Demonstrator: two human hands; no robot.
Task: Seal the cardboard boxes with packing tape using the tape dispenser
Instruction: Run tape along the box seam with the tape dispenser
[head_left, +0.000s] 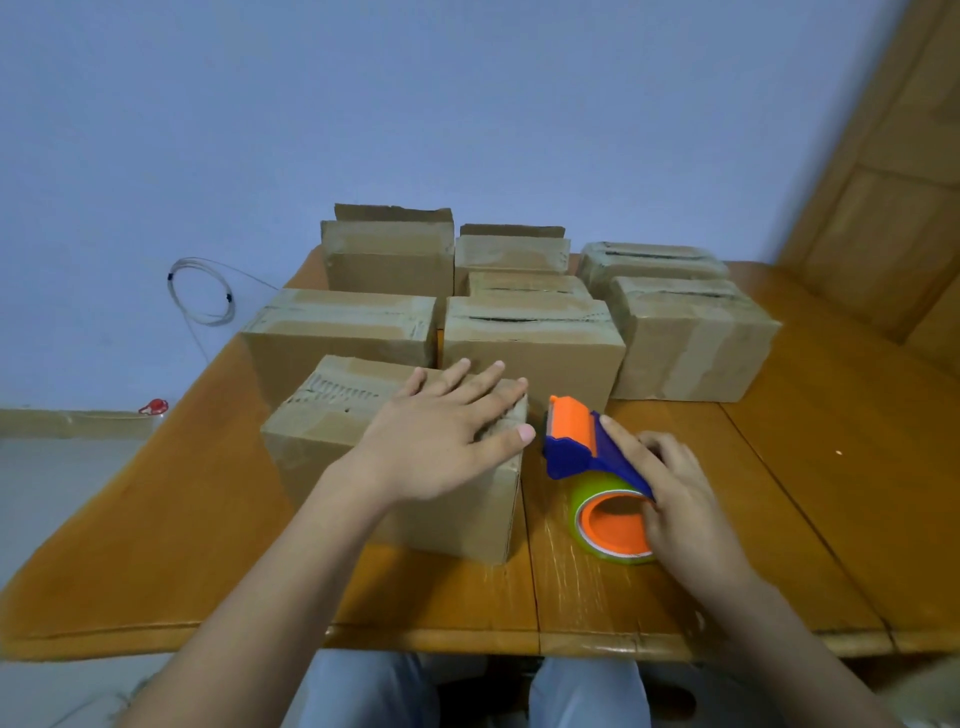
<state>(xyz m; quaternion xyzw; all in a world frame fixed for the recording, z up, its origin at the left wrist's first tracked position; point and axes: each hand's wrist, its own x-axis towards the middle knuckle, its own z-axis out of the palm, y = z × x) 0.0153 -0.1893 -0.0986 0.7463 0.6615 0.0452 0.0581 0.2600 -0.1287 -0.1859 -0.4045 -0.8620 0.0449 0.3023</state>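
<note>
I sit at a glossy orange-brown wooden desk (831, 467), its boards parted by dark seams that run from the near edge to the far edge. Past the far edge rises a plain, pale blue wall (467, 104). A thin coiled cable (202, 291) shows against the wall beyond the far left corner. Off the left edge lies a grey floor (52, 493), met by a low tan skirting (67, 423) with a small red object (154, 407) at it. Beyond the right edge stands panelled wood (904, 208). The light is soft and even.

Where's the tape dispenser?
Head view, right of centre: the tape dispenser sits on the wooden table, just right of the nearest cardboard box, gripped by the right hand.
</note>
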